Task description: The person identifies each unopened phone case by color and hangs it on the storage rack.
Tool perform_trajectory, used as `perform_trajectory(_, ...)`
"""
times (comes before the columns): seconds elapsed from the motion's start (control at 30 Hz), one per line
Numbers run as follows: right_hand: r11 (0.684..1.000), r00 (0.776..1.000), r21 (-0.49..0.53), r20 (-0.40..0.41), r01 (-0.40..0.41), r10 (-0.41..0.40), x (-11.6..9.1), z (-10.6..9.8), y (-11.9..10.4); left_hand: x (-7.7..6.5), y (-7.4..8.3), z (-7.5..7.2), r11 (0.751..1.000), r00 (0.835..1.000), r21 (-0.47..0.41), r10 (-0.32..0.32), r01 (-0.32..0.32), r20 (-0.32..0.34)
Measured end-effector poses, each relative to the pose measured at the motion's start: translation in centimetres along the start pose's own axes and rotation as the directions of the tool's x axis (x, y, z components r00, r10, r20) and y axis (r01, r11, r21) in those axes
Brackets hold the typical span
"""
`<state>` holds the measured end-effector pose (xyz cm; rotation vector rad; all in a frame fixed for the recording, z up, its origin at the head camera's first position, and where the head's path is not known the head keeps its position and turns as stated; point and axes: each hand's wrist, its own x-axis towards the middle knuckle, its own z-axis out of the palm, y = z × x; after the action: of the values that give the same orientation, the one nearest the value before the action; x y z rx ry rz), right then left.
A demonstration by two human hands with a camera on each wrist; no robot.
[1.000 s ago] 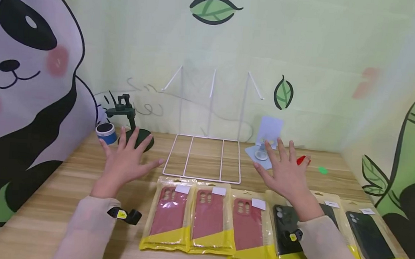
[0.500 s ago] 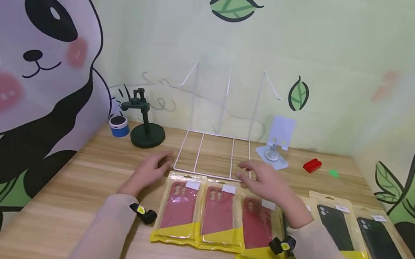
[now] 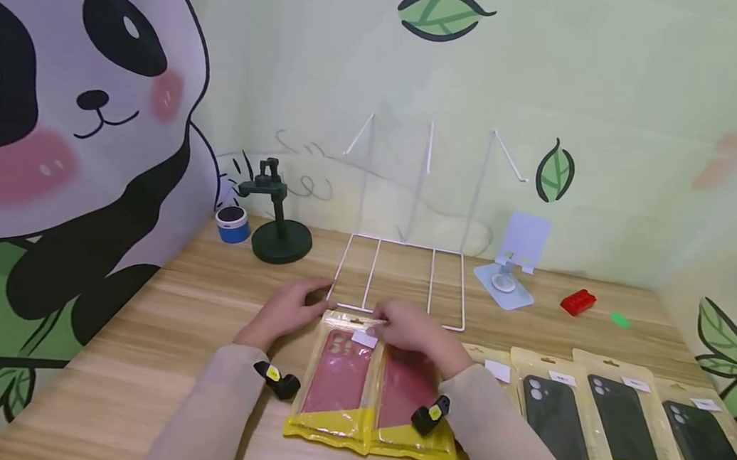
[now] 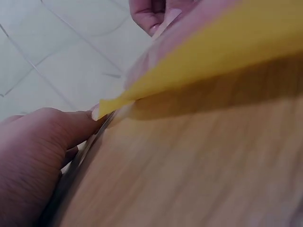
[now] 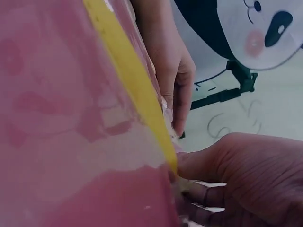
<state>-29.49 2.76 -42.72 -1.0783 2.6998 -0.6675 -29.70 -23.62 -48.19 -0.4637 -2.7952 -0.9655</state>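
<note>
head view: your right hand (image 3: pixel 409 327) is closed in a pinch at the upper right corner of the leftmost phone case pouch (image 3: pixel 334 388), which lies in front of the wire rack (image 3: pixel 431 281), while your left hand (image 3: pixel 285 313) is loosely spread, thumb touching the upper left corner. watch the second pouch (image 3: pixel 403 396): it borders your pinch so closely that it could drag along. glossy film could slip, and rubbing fingers could peel the white label (image 3: pixel 364 339).

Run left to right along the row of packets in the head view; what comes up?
First red-cased packet, second red-cased packet, partly covered packet, first dark-cased packet, second dark-cased packet, third dark-cased packet.
</note>
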Motion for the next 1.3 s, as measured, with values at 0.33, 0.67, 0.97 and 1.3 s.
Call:
perform_trajectory(0.33,0.938,0.947,0.326,-0.32,0.117,-0.008,-2.1,-7.3,-3.3,0.4,0.3,-0.4,0.999,0.999,0.01,-0.04,0.04,-0.006)
perform_trajectory(0.67,0.829,0.478,0.348,-0.871,0.438,0.114,-4.6,-14.7,-6.1,0.8,0.8,0.1,0.994,0.996,0.056,-0.093,0.092,0.011)
perform_trajectory(0.97,0.886,0.372,0.353,-0.899,0.301,0.232,-3.6,-15.5,-6.7,0.8,0.8,0.4,0.998,0.998,0.041,-0.054,0.054,0.012)
perform_trajectory(1.3,0.922,0.372,0.333,-0.895,0.195,0.245,-0.6,-14.9,-2.4,0.5,1.3,0.5,0.998,0.998,0.032,-0.063,0.062,0.015)
